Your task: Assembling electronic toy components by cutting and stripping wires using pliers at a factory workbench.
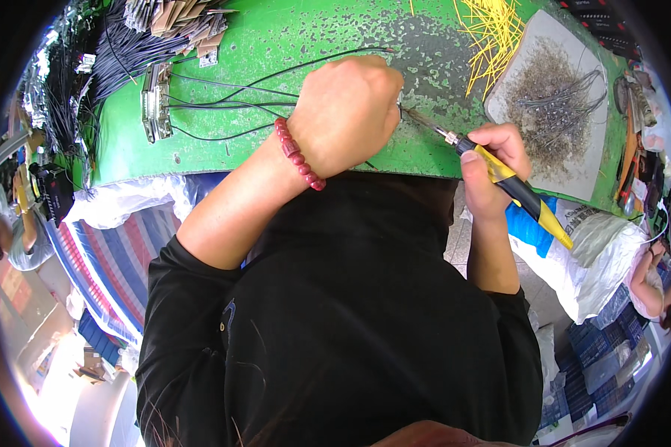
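My left hand [348,108] is closed in a fist above the green table, its fingertips turned away from view. Several thin black cables [235,106] run in under it from metal connectors [156,103] standing to its left. One cable loops past the knuckles on the far side. What the fist holds is hidden. Between thumb and fingers, my right hand [496,164] grips a yellow and black pen-shaped tool that looks like a soldering iron [505,177]. Its thin metal tip points left and reaches close to the edge of my left fist.
Bundled black cables [119,56] with metal ends lie at the far left. Yellow strips [493,33] lie at the far right, beside a grey board [520,82] strewn with brown crumbs and wire scraps. White plastic sheeting [596,253] hangs below the green table's [276,30] right edge.
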A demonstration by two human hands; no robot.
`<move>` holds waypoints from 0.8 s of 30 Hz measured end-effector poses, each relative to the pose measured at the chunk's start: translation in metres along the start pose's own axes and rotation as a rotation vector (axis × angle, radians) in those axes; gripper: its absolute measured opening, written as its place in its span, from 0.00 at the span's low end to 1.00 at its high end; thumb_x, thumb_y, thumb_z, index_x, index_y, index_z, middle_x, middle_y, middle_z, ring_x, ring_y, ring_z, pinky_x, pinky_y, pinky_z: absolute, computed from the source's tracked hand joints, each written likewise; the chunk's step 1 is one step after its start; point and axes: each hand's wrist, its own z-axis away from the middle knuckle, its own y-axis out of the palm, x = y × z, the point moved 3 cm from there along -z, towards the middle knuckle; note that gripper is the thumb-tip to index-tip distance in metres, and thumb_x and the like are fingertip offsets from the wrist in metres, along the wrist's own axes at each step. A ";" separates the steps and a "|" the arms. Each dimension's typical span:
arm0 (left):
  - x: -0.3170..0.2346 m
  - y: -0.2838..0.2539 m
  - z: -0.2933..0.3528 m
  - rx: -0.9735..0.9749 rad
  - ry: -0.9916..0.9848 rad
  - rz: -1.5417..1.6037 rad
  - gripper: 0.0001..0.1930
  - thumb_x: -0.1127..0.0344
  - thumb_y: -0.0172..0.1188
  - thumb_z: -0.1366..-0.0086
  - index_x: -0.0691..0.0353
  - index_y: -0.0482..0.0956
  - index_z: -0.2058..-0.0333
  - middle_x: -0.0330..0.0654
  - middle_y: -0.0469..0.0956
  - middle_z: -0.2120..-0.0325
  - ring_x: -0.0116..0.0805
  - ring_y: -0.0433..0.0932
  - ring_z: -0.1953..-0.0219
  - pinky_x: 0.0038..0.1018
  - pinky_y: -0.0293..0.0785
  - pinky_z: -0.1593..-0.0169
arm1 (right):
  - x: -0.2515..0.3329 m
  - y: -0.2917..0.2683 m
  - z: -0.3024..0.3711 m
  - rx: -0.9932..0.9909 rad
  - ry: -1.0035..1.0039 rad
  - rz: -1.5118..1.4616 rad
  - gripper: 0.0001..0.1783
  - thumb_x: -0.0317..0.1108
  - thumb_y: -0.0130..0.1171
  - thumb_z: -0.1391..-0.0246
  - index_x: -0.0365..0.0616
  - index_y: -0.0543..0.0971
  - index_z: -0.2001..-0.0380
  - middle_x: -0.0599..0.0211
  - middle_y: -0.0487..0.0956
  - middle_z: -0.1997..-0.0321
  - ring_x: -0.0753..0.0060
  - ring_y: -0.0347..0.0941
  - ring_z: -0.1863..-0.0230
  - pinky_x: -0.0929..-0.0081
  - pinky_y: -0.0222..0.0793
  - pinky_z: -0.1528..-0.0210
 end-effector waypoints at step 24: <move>0.001 -0.001 -0.007 0.142 -0.039 -0.046 0.05 0.70 0.55 0.48 0.66 0.74 0.77 0.51 0.75 0.76 0.54 0.75 0.68 0.43 0.71 0.65 | 0.000 0.000 -0.001 -0.016 -0.024 0.001 0.11 0.27 0.63 0.51 0.38 0.73 0.67 0.75 0.71 0.74 0.90 0.62 0.75 0.87 0.56 0.73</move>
